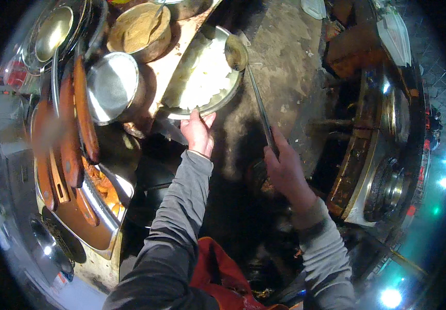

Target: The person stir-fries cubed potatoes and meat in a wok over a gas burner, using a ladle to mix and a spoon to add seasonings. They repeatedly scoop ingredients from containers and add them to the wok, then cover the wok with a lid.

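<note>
My left hand (199, 131) grips the near rim of a round metal bowl (233, 87), thumb on top. White chopped pieces, perhaps onion, fill much of the bowl (207, 77); glare blurs their detail. The bowl juts past the edge of the shelf. In my right hand (287, 166) is the handle of a long metal ladle (261, 104), pointing away from me. The ladle's round head (236, 53) is at the bowl's right rim; whether it touches cannot be told.
Wooden-handled pans (67, 128) hang or lie at the left, by a metal ladle (54, 33). Beyond are an empty-looking metal bowl (112, 87) and a pot of tan powder (139, 33). A tray of orange-red food (106, 190) is lower left. Stove burners (385, 190) line the right.
</note>
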Demonstrator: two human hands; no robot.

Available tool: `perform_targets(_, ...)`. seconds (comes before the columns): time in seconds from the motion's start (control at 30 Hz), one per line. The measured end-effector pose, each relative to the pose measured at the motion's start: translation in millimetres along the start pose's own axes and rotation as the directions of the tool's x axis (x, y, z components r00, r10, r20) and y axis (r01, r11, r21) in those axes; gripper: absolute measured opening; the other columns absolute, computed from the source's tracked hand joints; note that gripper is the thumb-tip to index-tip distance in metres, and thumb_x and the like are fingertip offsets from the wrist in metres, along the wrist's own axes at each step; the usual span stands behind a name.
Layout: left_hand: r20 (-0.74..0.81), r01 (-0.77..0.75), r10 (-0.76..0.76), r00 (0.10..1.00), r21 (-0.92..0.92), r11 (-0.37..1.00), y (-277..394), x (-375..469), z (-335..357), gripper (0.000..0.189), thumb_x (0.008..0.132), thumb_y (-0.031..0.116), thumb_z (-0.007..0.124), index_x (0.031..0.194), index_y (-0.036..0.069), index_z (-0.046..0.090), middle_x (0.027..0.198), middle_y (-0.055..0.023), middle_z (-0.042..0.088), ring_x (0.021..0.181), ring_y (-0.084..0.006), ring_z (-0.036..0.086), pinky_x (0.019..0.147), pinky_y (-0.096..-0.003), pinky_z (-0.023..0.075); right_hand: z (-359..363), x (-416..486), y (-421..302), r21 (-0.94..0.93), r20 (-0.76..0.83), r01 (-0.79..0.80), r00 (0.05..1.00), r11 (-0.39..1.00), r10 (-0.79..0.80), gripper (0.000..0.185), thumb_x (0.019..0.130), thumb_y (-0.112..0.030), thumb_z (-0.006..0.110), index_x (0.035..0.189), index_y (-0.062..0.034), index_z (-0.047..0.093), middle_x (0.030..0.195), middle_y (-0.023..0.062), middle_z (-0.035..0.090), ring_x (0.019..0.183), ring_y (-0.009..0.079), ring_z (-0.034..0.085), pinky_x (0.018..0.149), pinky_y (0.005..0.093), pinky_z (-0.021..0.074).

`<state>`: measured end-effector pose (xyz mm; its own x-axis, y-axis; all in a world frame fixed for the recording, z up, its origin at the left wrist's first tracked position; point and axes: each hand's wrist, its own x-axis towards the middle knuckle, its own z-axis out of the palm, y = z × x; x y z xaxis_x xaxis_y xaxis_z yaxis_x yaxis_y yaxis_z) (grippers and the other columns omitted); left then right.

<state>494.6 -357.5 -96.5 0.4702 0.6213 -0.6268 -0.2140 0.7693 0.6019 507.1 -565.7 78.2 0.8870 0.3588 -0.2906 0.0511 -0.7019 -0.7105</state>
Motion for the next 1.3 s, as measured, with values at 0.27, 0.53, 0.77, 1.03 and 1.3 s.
perform_targets(0.27,-0.037,0.014,-0.014,0.999,-0.013,1.0,-0.9,-1.8,1.0,0.027,0.106,0.007,0.051,0.131,-0.003,0.051,0.117,-0.0196,0.069,0.089,-0.0301,0.076,0.073,-0.0421,0.0678,27.3,58.4,-18.3,0.367,0.505,-0.48,0.822,0.797,0.262,0.039,0.104,-0.018,0.058,0.142,-0.0105,0.061,0.075,0.0016,0.06,0.057,0.0157,0.055,0.051,0.0326,0.0451)
perform_targets(0.53,-0.076,0.047,-0.051,0.996,-0.053,0.998,1.6,0.6,-1.6,0.017,0.106,0.008,0.053,0.122,-0.001,0.055,0.095,-0.0122,0.069,0.069,-0.0229,0.069,0.064,-0.0372,0.0657,62.3,52.9,-38.9,0.528,0.758,-0.698,0.644,0.484,0.101,0.052,0.11,-0.024,0.055,0.161,-0.0176,0.044,0.077,-0.0037,0.05,0.053,0.0036,0.04,0.043,0.0203,0.0327)
perform_targets(0.77,-0.014,0.057,-0.057,0.998,-0.001,0.998,5.9,0.1,-5.2,0.029,0.107,0.008,0.051,0.135,0.0,0.052,0.12,-0.0172,0.071,0.094,-0.0287,0.076,0.075,-0.0408,0.0683,20.2,23.1,-25.5,0.514,0.721,-0.689,0.67,0.511,0.178,0.053,0.111,-0.021,0.053,0.163,-0.0177,0.041,0.073,-0.0049,0.044,0.051,0.004,0.038,0.042,0.0201,0.0319)
perform_targets(1.03,0.015,0.044,-0.044,0.999,0.013,0.999,6.3,-2.5,-4.4,0.026,0.109,0.011,0.052,0.133,-0.001,0.052,0.12,-0.017,0.071,0.094,-0.0282,0.075,0.079,-0.0414,0.067,-8.4,18.5,-24.8,0.523,0.67,-0.666,0.707,0.532,0.226,0.054,0.111,-0.019,0.051,0.164,-0.0171,0.039,0.075,-0.0048,0.043,0.052,0.0031,0.036,0.043,0.0192,0.029)
perform_targets(1.3,0.022,0.041,-0.042,0.999,0.034,0.999,11.1,0.2,-6.0,0.026,0.109,0.01,0.053,0.134,0.0,0.053,0.117,-0.016,0.072,0.093,-0.029,0.076,0.082,-0.043,0.0672,-17.5,10.2,-15.4,0.585,0.67,-0.676,0.714,0.448,0.203,0.053,0.112,-0.018,0.05,0.164,-0.0173,0.039,0.075,-0.005,0.042,0.052,0.0025,0.035,0.042,0.0184,0.0284)
